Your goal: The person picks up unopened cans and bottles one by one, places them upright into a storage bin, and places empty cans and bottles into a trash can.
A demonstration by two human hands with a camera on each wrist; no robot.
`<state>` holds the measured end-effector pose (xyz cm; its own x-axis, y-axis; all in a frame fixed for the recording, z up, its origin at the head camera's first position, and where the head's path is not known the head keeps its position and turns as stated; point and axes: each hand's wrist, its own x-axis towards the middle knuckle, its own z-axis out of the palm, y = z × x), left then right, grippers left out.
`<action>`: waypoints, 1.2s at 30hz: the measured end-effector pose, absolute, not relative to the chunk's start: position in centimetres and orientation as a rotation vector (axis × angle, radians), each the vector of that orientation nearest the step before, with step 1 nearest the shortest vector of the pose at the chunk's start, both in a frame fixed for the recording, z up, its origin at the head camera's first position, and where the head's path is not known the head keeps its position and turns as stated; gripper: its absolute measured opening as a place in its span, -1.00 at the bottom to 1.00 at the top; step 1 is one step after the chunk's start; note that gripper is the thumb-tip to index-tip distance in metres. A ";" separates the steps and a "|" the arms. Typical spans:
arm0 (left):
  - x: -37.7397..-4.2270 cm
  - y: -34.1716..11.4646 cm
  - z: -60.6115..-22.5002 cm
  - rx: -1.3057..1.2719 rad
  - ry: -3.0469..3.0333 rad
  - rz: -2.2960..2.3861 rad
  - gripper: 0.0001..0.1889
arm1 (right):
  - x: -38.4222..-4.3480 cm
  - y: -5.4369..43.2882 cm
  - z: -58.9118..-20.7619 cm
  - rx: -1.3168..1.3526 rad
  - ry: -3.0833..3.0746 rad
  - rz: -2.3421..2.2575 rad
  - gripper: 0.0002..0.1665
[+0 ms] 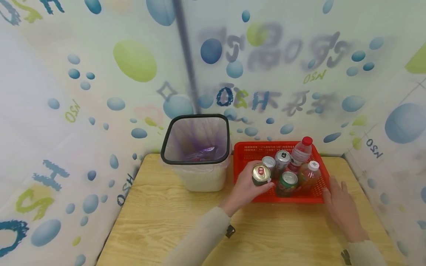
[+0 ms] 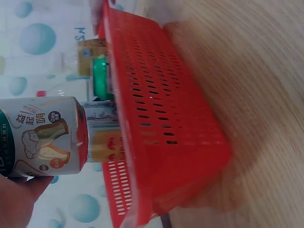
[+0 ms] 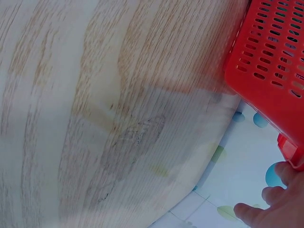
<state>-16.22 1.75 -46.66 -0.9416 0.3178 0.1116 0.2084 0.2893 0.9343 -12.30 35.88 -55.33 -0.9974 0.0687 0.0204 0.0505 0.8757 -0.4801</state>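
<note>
My left hand point(image 1: 247, 184) grips a drink can point(image 1: 261, 173) with a gold lid and red tab, above the left front of the red basket point(image 1: 246, 147). The left wrist view shows the can's pale side point(image 2: 47, 137) printed with drawings, raised over the rim. Inside the basket stand several cans, among them a green can point(image 1: 288, 181) and a silver can point(image 1: 282, 159), plus a red-capped bottle point(image 1: 301, 151) and a white-capped bottle point(image 1: 308, 175). My right hand point(image 1: 342, 207) rests at the basket's right side, fingers extended, the fingertips by its rim in the right wrist view.
Left of the basket stands a white trash bin point(image 1: 206, 179) with a black rim and a clear liner; something purple lies inside. Both stand on a wooden table point(image 1: 159, 214) against patterned walls point(image 1: 133, 92) at the back and sides.
</note>
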 end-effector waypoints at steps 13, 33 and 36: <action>-17.9 4.6 -50.6 0.471 2.464 1.710 -0.25 | -12.3 36.0 -55.1 -0.103 -3.018 0.738 -0.20; -17.9 6.4 -52.5 0.439 2.719 1.315 -0.22 | -12.4 35.9 -55.1 -0.082 -3.003 0.752 -0.20; -17.9 6.5 -52.4 0.384 2.704 1.288 -0.22 | -12.4 35.9 -55.2 -0.091 -3.005 0.754 -0.19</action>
